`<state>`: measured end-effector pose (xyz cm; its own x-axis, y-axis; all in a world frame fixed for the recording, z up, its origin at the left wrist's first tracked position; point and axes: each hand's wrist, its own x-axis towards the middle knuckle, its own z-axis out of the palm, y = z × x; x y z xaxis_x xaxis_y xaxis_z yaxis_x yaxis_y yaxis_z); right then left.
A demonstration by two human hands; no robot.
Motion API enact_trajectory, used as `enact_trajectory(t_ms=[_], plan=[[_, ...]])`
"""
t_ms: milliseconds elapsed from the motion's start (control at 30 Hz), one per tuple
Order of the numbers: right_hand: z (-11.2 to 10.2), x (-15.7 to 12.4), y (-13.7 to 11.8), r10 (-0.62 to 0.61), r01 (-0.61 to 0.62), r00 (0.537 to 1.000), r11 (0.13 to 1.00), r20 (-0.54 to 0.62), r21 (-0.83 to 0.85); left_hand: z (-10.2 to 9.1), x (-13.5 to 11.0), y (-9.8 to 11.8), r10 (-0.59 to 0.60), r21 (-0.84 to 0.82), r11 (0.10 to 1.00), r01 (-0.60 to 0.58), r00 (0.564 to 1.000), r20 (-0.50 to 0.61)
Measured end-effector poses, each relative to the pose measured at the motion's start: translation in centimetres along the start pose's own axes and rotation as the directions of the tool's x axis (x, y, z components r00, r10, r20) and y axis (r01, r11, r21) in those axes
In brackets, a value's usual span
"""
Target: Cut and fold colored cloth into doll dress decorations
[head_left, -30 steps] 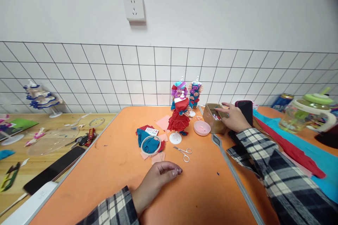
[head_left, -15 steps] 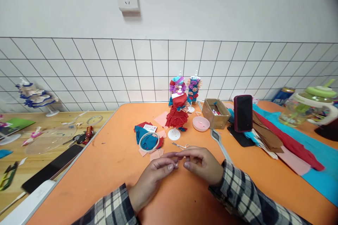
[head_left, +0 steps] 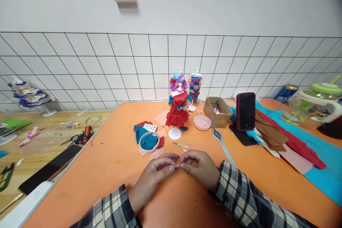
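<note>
My left hand is closed in a pinch, thumb against fingers, low over the orange table. A tiny pale thing shows at its fingertips, too small to name. My right hand pinches at the same spot, its fingertips meeting those of the left; what lies between them is hidden. Just beyond the hands lie small scissors. Behind these stands a small dress form in a red ruffled dress on a white base. Left of it, a white ring rests on teal cloth.
A pink dish, a cardboard box and a phone stand behind my right hand. Cloth strips and a clear jug are at the right. On the wooden table at left lie a black slab and keys.
My right fingers have curled in from a stretched pose and now meet the left fingertips. The scissors show more fully. The view has shifted slightly.
</note>
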<state>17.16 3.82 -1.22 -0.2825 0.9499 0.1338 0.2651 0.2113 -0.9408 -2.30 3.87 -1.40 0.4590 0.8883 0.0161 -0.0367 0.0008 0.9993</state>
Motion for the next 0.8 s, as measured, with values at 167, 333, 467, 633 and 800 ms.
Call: enact_trajectory(t_ms=[167,333,467,633,800], plan=[[-0.9,-0.3,-0.4,-0.181,0.158,0.983,0.899,-0.018,-0.408,-0.6,0.3,0.4,0.177,0.522,0.842,-0.137,0.984,-0.028],[-0.8,-0.6,-0.7,-0.245,0.211,0.969,0.835,0.000,-0.507,-1.0,0.0,1.4,0.300,0.818,0.539,-0.201,0.953,0.037],[-0.7,-0.7,-0.9,-0.267,0.222,0.964,0.815,-0.006,-0.535,-0.7,-0.1,1.0,0.281,0.816,0.550,-0.176,0.959,0.017],[-0.9,-0.7,-0.6,-0.239,0.178,0.970,0.830,-0.048,-0.529,-1.3,0.6,-0.4,0.226,0.672,0.737,-0.074,0.964,-0.142],[-0.8,-0.7,-0.5,-0.188,0.142,0.981,0.867,-0.050,-0.478,-2.0,0.5,0.7,0.339,0.800,0.566,-0.199,0.941,-0.006]])
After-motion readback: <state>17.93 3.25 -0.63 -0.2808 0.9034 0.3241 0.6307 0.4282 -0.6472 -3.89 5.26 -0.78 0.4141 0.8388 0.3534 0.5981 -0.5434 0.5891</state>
